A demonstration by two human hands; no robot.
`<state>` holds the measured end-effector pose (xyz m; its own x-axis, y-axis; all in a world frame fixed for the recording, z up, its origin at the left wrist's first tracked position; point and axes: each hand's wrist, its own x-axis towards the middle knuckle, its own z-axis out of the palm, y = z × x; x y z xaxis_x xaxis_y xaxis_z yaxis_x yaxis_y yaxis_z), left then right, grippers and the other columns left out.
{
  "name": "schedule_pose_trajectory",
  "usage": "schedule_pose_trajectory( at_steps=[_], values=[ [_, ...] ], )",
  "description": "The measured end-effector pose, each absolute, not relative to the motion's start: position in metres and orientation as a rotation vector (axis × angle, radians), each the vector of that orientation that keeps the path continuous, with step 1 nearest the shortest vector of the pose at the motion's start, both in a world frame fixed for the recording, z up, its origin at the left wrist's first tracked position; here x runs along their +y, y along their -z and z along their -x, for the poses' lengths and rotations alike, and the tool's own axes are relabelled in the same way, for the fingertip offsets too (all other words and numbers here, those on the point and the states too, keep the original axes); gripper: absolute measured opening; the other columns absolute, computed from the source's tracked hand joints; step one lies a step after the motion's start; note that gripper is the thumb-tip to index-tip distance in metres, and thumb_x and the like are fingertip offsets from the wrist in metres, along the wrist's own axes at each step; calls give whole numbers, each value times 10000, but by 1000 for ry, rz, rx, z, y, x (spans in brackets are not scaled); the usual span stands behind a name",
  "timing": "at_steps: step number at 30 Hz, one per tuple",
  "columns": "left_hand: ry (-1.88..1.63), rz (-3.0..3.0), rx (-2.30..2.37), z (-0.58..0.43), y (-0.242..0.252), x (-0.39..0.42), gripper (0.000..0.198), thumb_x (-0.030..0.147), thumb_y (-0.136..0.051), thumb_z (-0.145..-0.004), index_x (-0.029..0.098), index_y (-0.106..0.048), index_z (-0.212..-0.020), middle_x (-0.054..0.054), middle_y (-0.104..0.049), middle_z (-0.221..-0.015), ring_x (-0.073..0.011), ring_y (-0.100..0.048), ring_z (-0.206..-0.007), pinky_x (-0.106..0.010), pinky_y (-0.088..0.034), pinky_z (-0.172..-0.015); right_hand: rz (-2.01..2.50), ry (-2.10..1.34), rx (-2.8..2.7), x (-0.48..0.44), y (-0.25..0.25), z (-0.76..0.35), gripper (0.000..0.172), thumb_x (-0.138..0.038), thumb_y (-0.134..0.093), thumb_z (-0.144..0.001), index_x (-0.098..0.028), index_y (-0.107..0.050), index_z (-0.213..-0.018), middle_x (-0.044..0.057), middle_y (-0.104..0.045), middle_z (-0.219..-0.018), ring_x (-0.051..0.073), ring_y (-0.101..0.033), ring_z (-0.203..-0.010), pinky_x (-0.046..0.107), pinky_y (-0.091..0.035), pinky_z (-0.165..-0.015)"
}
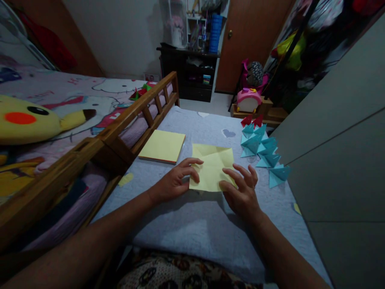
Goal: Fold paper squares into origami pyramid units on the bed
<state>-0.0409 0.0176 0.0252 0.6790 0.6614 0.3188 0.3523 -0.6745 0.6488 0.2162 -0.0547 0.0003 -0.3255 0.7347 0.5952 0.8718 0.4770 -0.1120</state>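
A pale yellow sheet of origami paper (212, 170) with fold creases lies before me, its near edge slightly raised. My left hand (177, 178) grips its left edge, fingers on top and the thumb low at the near corner. At the lower right corner, the thumb and index finger of my right hand (242, 188) hold the sheet, while the other fingers fan outward. Left of it sits a stack of square paper (164, 146), yellow on top. Folded blue paper pieces (252, 140) stand in a cluster at the right, with red folded pieces (252, 121) behind them.
A blue patterned cloth (195, 224) covers the surface under my hands. Along the left runs a wooden bed rail (144, 106), with a yellow plush toy (27, 120) beyond it. A pale cabinet (339, 160) borders the right side. A dark shelf unit (189, 72) stands at the back.
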Motion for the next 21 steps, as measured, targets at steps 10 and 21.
schedule_pose_trajectory(
  at_steps=[10,21],
  values=[
    [-685,-2791,1048,51,3,-6,179,80,-577,-889,177,-633,-1027,-148,-544,-1384,-314,-505,-1280,-526,-481,-1032,1124,-27,-2366,-48,11,-207,149,-127,-525,-936,-202,-648,-976,70,-724,-1129,236,-587,-1187,520,-334,-1131],
    [-621,-2978,1132,58,9,-8,183,113,-554,-941,204,-699,-877,-73,-668,-988,-237,-528,-888,-376,-447,-766,1091,-303,-2363,-51,8,-210,218,-94,-533,-849,-179,-675,-990,108,-724,-1082,237,-628,-1024,428,-508,-894]
  ],
)
